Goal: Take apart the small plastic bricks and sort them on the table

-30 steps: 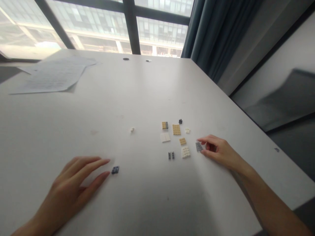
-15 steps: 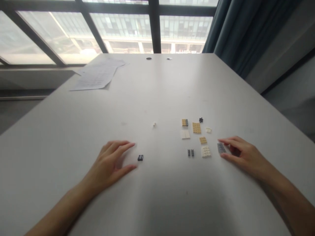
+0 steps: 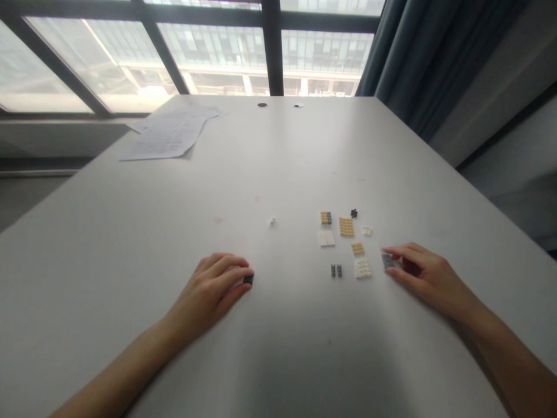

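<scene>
Head view: the dark brick [image 3: 248, 280] lies on the desk [image 3: 278, 348], left of the other pieces. My left hand [image 3: 213, 290] has now closed on it, thumb and fingertips pinching it. Half a second ago that hand lay just short of it, fingers spread. My right hand [image 3: 424, 274] has stayed put, forefinger and thumb clamped on the grey plate [image 3: 387, 261], which rests flat just beside the cream plate [image 3: 362, 267].
</scene>
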### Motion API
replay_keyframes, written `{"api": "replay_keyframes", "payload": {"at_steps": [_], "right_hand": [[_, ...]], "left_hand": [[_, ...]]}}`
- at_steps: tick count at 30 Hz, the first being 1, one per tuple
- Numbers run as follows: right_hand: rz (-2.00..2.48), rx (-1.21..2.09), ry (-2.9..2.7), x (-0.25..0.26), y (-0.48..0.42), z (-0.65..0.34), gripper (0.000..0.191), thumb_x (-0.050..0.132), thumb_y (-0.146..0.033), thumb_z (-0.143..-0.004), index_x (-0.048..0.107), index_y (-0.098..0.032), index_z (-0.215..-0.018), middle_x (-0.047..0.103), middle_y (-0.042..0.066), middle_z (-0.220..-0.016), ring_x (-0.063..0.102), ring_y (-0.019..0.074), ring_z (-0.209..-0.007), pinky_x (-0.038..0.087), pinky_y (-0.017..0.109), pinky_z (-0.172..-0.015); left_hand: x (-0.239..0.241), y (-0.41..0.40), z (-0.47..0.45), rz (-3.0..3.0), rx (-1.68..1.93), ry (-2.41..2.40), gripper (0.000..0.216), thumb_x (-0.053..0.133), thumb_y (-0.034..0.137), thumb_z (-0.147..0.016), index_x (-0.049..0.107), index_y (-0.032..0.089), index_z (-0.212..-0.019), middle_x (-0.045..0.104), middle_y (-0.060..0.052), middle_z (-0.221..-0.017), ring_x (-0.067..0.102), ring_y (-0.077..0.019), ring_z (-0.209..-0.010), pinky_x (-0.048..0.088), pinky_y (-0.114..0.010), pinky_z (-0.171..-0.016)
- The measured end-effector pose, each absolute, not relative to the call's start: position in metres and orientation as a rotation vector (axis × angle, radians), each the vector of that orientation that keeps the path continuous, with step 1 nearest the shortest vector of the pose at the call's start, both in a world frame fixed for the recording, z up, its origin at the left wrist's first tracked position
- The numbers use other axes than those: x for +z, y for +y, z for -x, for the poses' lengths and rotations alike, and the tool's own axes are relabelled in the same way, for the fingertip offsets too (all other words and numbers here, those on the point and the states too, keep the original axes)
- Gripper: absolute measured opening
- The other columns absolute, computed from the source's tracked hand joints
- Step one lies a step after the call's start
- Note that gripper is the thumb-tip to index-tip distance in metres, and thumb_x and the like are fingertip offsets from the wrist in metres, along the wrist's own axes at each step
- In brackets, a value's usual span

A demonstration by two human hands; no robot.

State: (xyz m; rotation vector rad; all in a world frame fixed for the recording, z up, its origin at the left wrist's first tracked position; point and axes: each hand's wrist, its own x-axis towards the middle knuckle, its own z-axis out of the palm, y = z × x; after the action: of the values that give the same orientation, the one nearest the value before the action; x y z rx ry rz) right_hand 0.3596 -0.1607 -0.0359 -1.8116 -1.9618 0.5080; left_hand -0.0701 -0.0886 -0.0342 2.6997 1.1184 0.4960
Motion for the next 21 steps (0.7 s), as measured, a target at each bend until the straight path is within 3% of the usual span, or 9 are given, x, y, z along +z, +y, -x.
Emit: {"api": "replay_keyframes", "payload": {"at_steps": [15,21], "right_hand": [[1.802,0.493,-1.914,-0.038,-0.161,-0.355,0.03,0.056,-0.042,-0.089,0.064,-0.024,-0.111,0.062,0.003,-0.089,0.058,0.0157,-0.068,0.048,0.029,-0.063],[1.801,0.51,-1.924,-0.038,-0.161,-0.354,0.028,0.055,-0.04,-0.09,0.064,-0.024,-0.11,0.063,0.004,-0.09,0.059,0.0167,-0.072,0.048,0.029,-0.065]], "left_hand": [[-0.016,-0.022,-0.015,-2.558,0.789,1.126,0.016,0.059,0.03,-0.086,0.066,0.02,-0.097,0.065,-0.005,-0.097,0.055,-0.0208,-0.095,0.045,-0.037,-0.088],[-0.024,0.003,-0.052,-2.573,0.632,1.194,0.014,0.06,0.029,-0.084,0.068,0.021,-0.093,0.065,-0.005,-0.099,0.053,-0.0228,-0.097,0.042,-0.041,-0.089]]}}
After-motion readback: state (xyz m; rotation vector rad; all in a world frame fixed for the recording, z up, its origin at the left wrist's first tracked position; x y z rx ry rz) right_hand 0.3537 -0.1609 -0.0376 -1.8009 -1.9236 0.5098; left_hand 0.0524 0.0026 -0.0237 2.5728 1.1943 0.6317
